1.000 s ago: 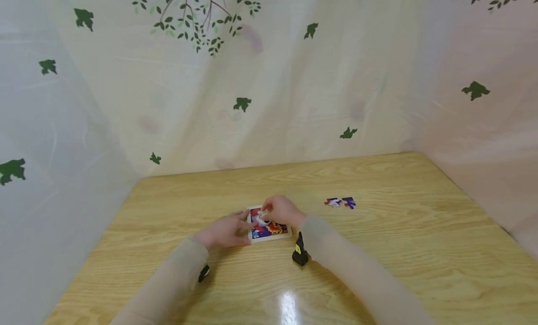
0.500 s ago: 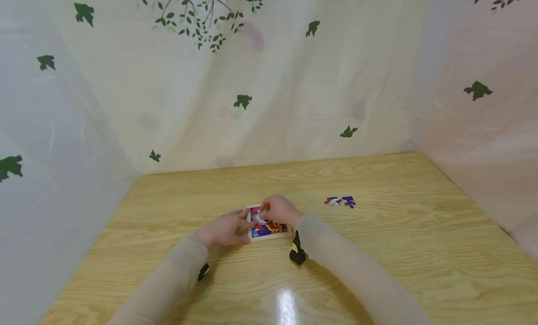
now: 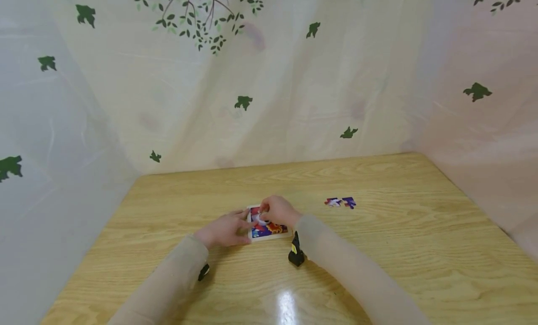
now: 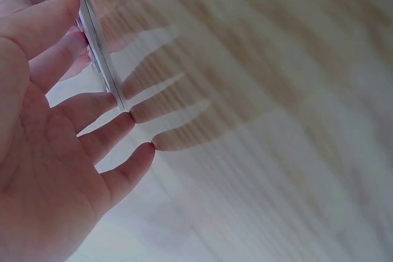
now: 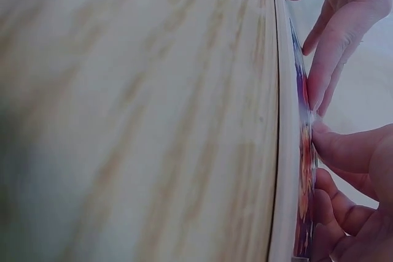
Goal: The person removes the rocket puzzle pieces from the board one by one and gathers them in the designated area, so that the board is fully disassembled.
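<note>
A small jigsaw puzzle [image 3: 274,230] in a pale-rimmed tray lies on the table, with a purple, red and orange picture. My left hand [image 3: 227,229] steadies its left side: the thumb touches the near edge, the index finger [image 3: 250,224] reaches onto the picture, and other fingertips rest on the tabletop in the left wrist view. Over the upper part of the puzzle, my right hand [image 3: 280,210] pinches a puzzle piece against the picture; the fingers mostly cover it. The right wrist view shows the right thumb [image 5: 344,148] and curled fingers at the picture surface, close to the left index fingertip.
Two loose puzzle pieces, one white and red [image 3: 333,202] and one purple [image 3: 349,202], lie right of the tray. The wooden table [image 3: 403,231] meets a pale curtain [image 3: 286,129] with leaf prints at its back and sides. Black wrist devices hang under both sleeves.
The right hand has shifted slightly left and lower over the puzzle, and less of the pale gap shows by its fingertips. The left hand and loose pieces stay in place.
</note>
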`<state>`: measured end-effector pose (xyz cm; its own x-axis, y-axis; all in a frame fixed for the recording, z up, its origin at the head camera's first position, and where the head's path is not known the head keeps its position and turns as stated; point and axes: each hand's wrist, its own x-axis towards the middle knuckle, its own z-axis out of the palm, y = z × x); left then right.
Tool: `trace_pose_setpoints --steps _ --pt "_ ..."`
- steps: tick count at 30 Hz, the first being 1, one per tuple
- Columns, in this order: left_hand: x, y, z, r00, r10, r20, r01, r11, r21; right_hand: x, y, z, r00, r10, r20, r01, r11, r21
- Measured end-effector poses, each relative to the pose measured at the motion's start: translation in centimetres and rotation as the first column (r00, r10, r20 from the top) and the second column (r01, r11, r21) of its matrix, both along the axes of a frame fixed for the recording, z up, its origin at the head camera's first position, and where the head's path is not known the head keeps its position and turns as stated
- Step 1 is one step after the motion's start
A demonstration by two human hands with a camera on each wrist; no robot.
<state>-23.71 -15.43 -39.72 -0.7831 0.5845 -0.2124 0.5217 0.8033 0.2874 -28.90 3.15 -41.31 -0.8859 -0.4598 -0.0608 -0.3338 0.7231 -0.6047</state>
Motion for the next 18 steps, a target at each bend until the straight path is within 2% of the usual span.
trace_pose_setpoints --steps 12,18 --pt "-0.18 0.05 0.36 1.0 -0.003 0.019 0.003 1.0 0.006 0.02 -0.23 0.02 0.998 -0.042 0.044 0.045 0.995 -0.088" --pt "-0.31 -0.08 0.38 1.0 -0.022 0.015 0.022 1.0 0.008 0.0 -0.22 -0.01 0.998 -0.044 0.034 0.048 0.99 -0.13"
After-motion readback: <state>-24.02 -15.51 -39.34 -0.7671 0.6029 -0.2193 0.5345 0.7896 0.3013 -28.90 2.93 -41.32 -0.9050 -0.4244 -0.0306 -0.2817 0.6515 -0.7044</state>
